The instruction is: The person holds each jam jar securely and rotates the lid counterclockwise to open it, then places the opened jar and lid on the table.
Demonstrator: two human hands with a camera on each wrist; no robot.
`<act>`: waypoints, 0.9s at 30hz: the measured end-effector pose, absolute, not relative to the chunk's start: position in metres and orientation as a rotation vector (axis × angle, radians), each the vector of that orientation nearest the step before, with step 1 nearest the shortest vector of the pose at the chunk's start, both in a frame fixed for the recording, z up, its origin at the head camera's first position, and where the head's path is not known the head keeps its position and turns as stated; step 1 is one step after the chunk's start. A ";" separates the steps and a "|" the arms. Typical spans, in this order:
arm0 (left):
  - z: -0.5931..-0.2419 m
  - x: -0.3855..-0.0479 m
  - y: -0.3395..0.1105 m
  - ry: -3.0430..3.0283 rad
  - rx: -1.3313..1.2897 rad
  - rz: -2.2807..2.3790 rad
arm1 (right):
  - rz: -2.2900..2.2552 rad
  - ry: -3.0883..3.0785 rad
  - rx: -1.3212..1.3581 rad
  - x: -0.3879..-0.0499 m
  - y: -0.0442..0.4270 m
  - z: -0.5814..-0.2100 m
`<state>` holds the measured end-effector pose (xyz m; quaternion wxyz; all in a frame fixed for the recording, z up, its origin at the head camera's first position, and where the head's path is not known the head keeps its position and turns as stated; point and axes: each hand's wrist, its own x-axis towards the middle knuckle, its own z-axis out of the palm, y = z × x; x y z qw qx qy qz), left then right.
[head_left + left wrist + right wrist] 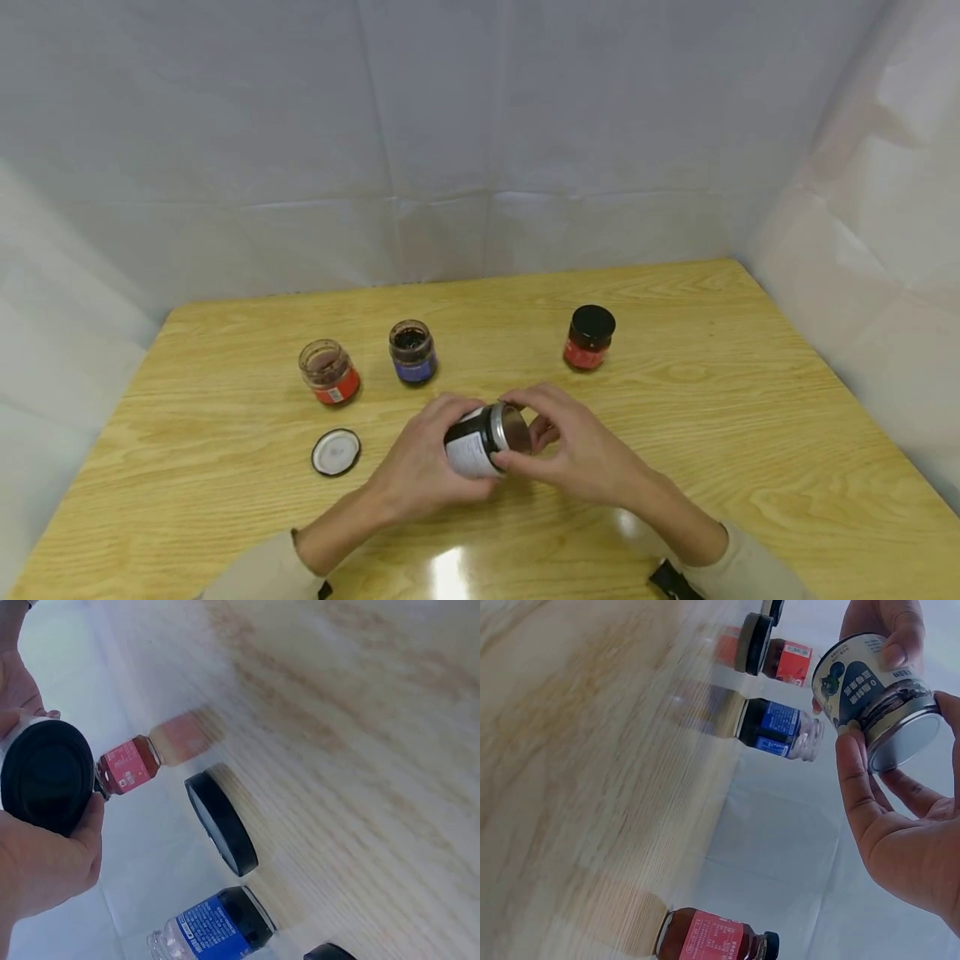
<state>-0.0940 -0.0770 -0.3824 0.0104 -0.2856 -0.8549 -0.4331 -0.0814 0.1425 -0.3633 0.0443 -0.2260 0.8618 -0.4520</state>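
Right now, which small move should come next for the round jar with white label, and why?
Probably the right hand should twist the round silver metal end, which looks like a lid: the fingers surround it, while the left hand grips the tilted jar. The clear glass jar with blue label stands open.

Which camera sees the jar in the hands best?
The right wrist view, because the jar looks big, its picture label facing us. The head view shows it smaller; the left wrist view, mostly its dark end.
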 end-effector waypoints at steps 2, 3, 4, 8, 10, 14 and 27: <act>-0.382 -0.094 -0.077 -2.674 -0.895 -1.357 | -1.374 2.640 -0.714 -0.081 0.143 -0.363; -0.381 -0.095 -0.077 -2.676 -0.899 -1.373 | -1.367 2.645 -0.730 -0.081 0.144 -0.363; -0.381 -0.095 -0.077 -2.678 -0.900 -1.387 | -1.361 2.646 -0.744 -0.081 0.144 -0.363; -0.381 -0.095 -0.078 -2.665 -0.937 -1.464 | -1.341 2.646 -0.830 -0.083 0.146 -0.362; -0.382 -0.095 -0.078 -2.652 -0.962 -1.491 | -1.347 2.638 -0.888 -0.084 0.147 -0.363; -0.382 -0.096 -0.079 -2.643 -0.992 -1.537 | -1.353 2.637 -0.985 -0.087 0.148 -0.364; -0.380 -0.095 -0.080 -2.690 -0.945 -1.517 | -1.300 2.584 -0.960 -0.087 0.153 -0.362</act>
